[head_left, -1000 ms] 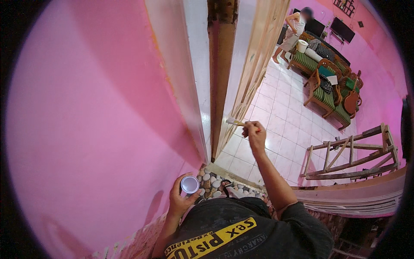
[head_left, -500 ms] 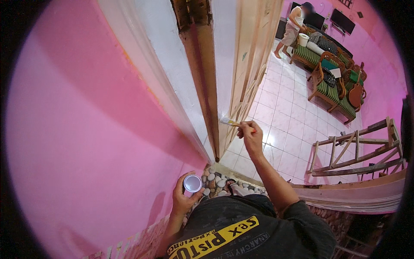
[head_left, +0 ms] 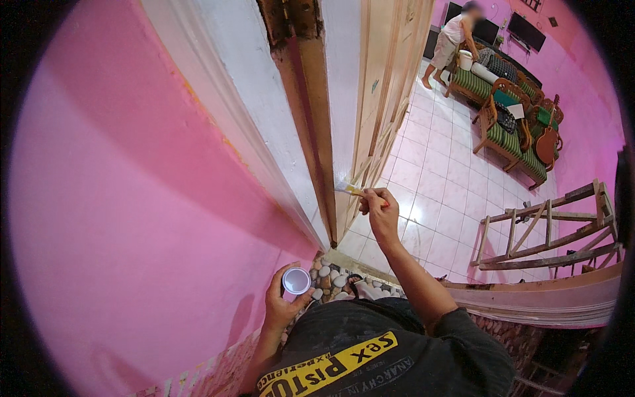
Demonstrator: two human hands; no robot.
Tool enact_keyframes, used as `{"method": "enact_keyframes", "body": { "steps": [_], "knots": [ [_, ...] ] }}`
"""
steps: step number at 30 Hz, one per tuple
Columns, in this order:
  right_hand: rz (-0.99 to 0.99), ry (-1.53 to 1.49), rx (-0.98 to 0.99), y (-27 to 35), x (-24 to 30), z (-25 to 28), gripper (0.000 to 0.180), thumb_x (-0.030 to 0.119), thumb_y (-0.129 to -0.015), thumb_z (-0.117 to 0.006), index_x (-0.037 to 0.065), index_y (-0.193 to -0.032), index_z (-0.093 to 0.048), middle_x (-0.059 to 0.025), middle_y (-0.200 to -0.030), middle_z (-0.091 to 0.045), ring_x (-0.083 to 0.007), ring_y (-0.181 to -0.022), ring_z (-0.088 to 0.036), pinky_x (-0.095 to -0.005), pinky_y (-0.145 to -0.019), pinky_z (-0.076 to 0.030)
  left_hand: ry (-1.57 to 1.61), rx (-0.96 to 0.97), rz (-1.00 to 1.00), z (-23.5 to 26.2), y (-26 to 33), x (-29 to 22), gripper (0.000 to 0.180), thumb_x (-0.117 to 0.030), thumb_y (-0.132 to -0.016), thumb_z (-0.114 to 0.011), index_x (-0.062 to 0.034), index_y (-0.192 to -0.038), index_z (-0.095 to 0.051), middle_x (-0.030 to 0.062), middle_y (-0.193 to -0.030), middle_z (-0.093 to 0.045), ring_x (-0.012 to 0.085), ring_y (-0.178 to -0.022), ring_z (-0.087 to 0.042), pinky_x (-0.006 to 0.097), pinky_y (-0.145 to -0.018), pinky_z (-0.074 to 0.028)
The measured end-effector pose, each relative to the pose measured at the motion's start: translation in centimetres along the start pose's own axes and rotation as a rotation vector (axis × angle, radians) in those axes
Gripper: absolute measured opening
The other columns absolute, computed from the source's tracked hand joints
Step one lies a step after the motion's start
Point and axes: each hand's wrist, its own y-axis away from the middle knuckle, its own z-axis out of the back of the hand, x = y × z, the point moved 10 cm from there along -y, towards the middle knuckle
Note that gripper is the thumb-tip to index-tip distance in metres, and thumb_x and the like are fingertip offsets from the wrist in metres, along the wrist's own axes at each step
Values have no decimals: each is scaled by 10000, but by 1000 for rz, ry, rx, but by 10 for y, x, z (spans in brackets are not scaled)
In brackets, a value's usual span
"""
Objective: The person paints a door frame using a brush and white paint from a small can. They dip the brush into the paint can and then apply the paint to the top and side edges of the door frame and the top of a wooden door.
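Note:
My right hand grips a small paintbrush whose bristles touch the white-painted edge of a wooden door frame. Bare brown wood shows beside the white strip. My left hand holds a small white cup low down, close to the pink wall.
A pale wooden door stands open past the frame. Pebbles cover the threshold. Beyond lie white floor tiles, green-cushioned wooden seats, a guitar, a wooden ladder frame and another person bending at the far end.
My head has moved closer to the frame and turned, so the wall and frame look larger. The brush has slid slightly up along the frame edge. The cup hand stays low.

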Motion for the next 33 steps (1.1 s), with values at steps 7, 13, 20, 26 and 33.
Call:
{"method": "enact_keyframes", "body": {
  "steps": [7,13,20,26,33],
  "knots": [
    [203,-156,-20,2,78,-7,238,211,-1048,-595,-20,-1010,-638,-79,-813,-674,-120,-691,-634,-263,-633,-519,-25,-11,3,7,4,3,667,-71,-813,-838,15,-1374,-488,170,-1368,-586,248,-1264,-583,387,-1095,-461],
    [5,9,-31,-19,15,13,223,196,-1028,-593,-20,-993,-638,-65,-778,-663,-113,-657,-623,-249,-605,-505,-26,-105,-19,10,6,5,637,-133,-775,-881,-5,-1316,-569,145,-1254,-669,233,-1151,-652,362,-1010,-502],
    [157,-110,76,-16,117,-26,209,180,-1016,-617,-24,-977,-638,-96,-790,-681,-135,-651,-655,-259,-587,-515,12,-133,-64,14,7,4,662,-134,-762,-895,-7,-1321,-564,137,-1256,-671,219,-1150,-651,358,-1012,-501],
    [434,-219,65,-6,268,-27,221,178,-1008,-599,-31,-951,-642,-123,-757,-675,-163,-597,-638,-284,-546,-506,-16,-95,63,19,8,7,668,-148,-770,-895,-2,-1326,-554,135,-1239,-670,208,-1162,-641,351,-1018,-500],
    [679,-82,66,-28,386,-25,242,185,-1001,-569,-33,-926,-643,-90,-715,-664,-128,-535,-598,-261,-484,-467,19,-119,-87,19,6,-4,638,-148,-779,-887,21,-1300,-561,144,-1207,-688,220,-1124,-668,369,-1012,-512]
  ]
}}
